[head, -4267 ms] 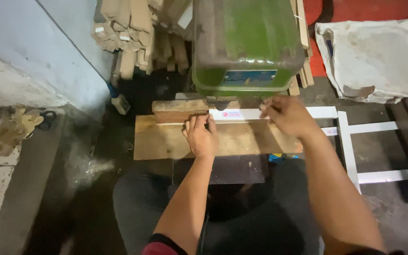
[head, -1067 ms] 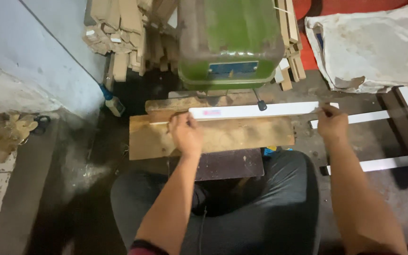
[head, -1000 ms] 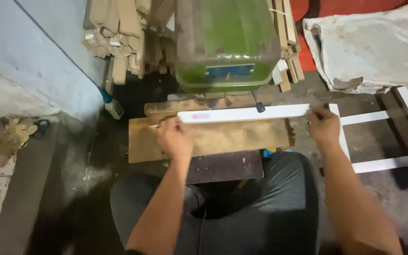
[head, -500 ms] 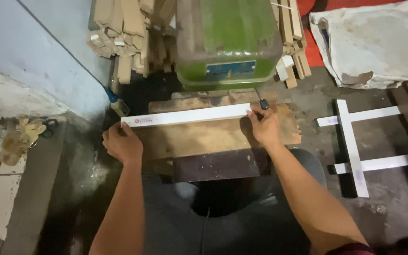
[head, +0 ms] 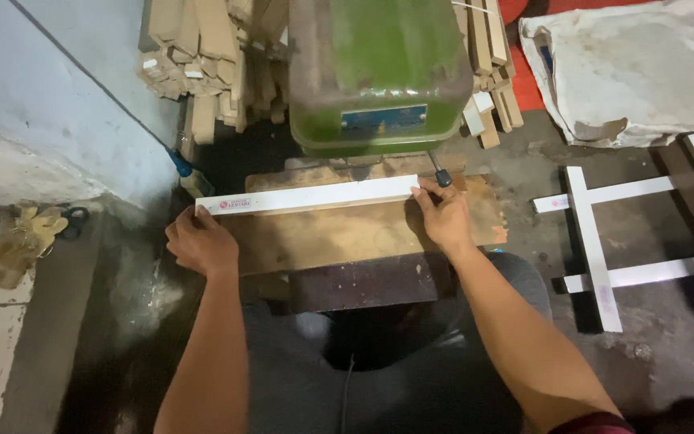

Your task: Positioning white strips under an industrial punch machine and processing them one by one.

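A long white strip lies across the back of a wooden board, just in front of a green machine. My left hand grips the strip's left end, past the board's left edge. My right hand pinches the strip's right end, below the machine's dark lever. The board rests on a dark stand over my lap.
Stacks of wooden sticks lean against the wall behind the machine. White strips laid crosswise rest on the floor at right, beside a dirty white sack. Crumpled gloves lie at far left.
The white strip has been slid leftward along the board; my left hand moved off the board to the strip's left end, and my right hand came in from the far right.
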